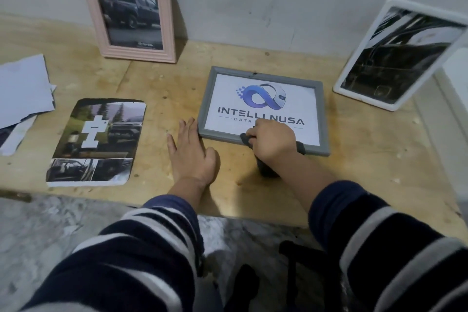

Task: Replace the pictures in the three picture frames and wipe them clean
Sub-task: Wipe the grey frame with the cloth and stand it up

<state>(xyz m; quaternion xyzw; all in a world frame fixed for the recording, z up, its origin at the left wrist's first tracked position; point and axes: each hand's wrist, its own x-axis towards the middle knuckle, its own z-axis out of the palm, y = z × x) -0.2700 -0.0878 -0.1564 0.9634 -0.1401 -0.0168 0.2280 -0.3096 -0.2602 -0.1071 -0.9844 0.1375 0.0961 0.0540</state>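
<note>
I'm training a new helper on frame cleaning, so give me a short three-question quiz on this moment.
1. True or false: the grey frame lies flat on the table.
2. What does the right hand grip? A) dark cloth B) scissors C) pen
3. Fill in: the left hand rests flat with its fingertips at the grey frame's ___ edge.

Key: 1 true. 2 A, the dark cloth. 3 left.

Plywood table (pixel 354 159) under grey frame (pixel 321 114), loose print (pixel 101 139), papers (pixel 22 83).

Both arms in dark navy sleeves (pixel 141 256) with wide pale grey stripes; cuffs pushed above wrists.
</note>
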